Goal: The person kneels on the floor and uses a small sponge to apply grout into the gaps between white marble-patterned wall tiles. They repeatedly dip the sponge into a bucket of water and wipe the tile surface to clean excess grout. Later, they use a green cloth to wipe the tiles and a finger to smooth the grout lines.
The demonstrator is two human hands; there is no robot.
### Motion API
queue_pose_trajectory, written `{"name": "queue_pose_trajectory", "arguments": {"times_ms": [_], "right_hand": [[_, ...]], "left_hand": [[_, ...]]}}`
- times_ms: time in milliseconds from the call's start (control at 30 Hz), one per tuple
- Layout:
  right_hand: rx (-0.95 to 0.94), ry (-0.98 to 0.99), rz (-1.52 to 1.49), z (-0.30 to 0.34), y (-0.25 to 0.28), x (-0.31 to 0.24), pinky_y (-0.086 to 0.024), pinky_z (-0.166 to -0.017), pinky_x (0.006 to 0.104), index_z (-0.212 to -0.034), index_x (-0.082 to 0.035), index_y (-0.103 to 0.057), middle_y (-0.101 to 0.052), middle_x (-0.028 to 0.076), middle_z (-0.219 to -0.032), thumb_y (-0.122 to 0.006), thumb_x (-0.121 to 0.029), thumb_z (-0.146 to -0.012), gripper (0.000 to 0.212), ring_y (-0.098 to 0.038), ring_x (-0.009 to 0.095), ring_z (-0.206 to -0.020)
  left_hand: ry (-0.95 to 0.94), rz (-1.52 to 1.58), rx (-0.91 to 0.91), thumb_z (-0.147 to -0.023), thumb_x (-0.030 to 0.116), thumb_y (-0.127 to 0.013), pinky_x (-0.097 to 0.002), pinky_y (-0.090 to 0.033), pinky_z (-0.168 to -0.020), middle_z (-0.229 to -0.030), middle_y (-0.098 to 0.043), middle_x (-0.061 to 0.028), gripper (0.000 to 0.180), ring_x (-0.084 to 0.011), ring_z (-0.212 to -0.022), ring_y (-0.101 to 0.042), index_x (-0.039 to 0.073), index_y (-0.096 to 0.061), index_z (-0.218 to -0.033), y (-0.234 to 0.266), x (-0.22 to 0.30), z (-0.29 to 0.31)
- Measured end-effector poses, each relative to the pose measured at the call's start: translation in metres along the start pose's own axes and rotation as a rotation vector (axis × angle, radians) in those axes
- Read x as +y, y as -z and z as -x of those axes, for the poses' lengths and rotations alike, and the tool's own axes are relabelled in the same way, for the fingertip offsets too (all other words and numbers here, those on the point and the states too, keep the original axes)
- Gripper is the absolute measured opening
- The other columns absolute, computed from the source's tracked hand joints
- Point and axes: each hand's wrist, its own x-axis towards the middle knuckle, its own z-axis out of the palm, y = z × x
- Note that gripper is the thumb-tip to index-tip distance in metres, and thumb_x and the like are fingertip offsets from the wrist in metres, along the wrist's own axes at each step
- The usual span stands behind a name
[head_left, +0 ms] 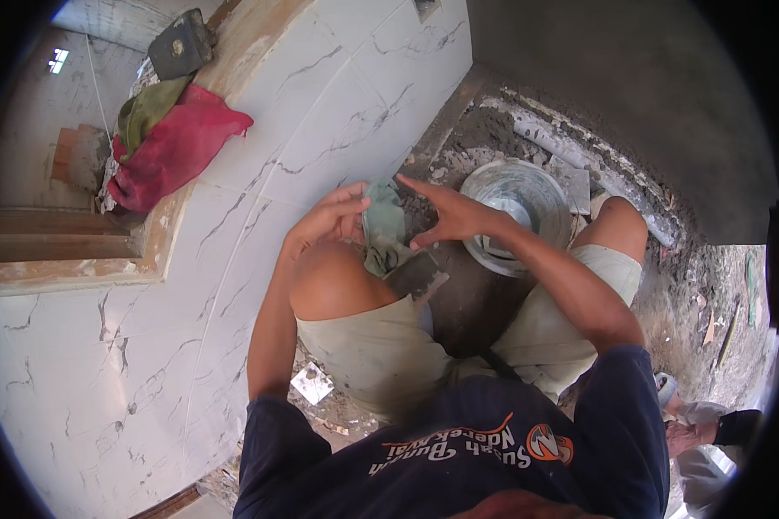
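A pale green cloth hangs in folds between my hands, just beyond my left knee. My left hand has its fingers curled at the cloth's left edge and grips it there. On the other side, my right hand is spread, thumb and fingers apart, close to the cloth's right edge. I see nothing held in that hand. Right behind it stands a round bucket with grey smears on its walls and pale, watery contents, partly covered by my right hand and forearm.
White grey-veined wall tiles rise along my left. A red cloth, a green cloth and a dark block lie on a ledge. Rubble and a white pipe border the dark wall. Another person's hand shows at lower right.
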Motion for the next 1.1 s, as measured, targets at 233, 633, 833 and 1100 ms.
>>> {"name": "queue_pose_trajectory", "arguments": {"times_ms": [233, 633, 833, 1100], "right_hand": [[-0.274, -0.344, -0.525, -0.023, 0.005, -0.020, -0.049, -0.072, 0.0277, -0.153, 0.002, -0.055, -0.066, -0.001, -0.084, -0.094, -0.025, -0.086, 0.082, -0.059, 0.007, -0.077], [0.317, -0.400, -1.024, -0.019, 0.014, -0.033, -0.063, -0.087, 0.0346, -0.130, -0.002, -0.068, -0.075, 0.009, -0.112, -0.070, -0.013, -0.103, 0.029, -0.075, 0.016, -0.097], [0.234, -0.447, -1.621, -0.007, 0.008, 0.018, -0.066, -0.089, 0.0380, -0.142, -0.004, -0.063, -0.071, 0.012, -0.131, -0.056, -0.019, -0.112, 0.033, -0.074, 0.026, -0.110], [0.153, -0.472, -1.466, 0.003, -0.039, 0.033, -0.061, -0.097, 0.0388, -0.143, -0.005, -0.062, -0.070, 0.011, -0.133, -0.057, -0.021, -0.112, 0.035, -0.070, 0.025, -0.116]], "left_hand": [[0.109, -0.471, -0.056, -0.108, 0.027, -0.070, -0.0273, -0.058, -0.068, -0.104, -0.067, -0.0001, 0.026, -0.0065, -0.084, -0.065, 0.010, -0.063, -0.126, -0.026, 0.092, 0.031], [-0.575, -1.081, 0.386, -0.098, 0.010, -0.075, -0.0445, -0.052, -0.086, -0.128, -0.058, -0.0181, 0.033, -0.0311, -0.105, -0.065, 0.005, -0.062, -0.128, -0.167, 0.012, 0.020], [-0.757, -1.087, 0.332, -0.096, 0.013, -0.077, -0.0510, -0.052, -0.099, -0.141, -0.048, -0.0210, 0.044, -0.0434, -0.122, -0.060, 0.006, -0.062, -0.136, -0.197, -0.034, -0.005], [-0.854, -1.142, 0.531, -0.094, 0.015, -0.079, -0.0453, -0.058, -0.082, -0.110, -0.066, -0.0081, 0.025, -0.0336, -0.099, -0.069, 0.009, -0.070, -0.116, -0.167, -0.024, -0.001]]}}
